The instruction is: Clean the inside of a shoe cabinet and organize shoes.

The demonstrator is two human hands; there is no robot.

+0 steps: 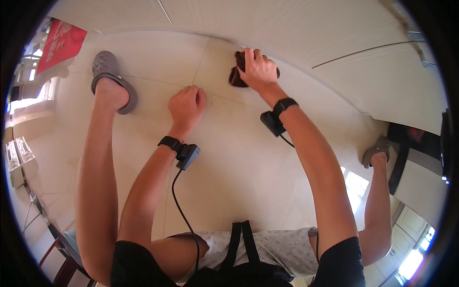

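Closest in, the left hand [186, 111] curls into a loose fist down by the pale tiled floor [229, 162]! Off to its left sits a grey clog [104, 65]. Farther out, the right hand [259, 71] grips a dark brown cloth [237, 79], bunched near the floor's far edge, just short of the pale cabinet [287, 36].
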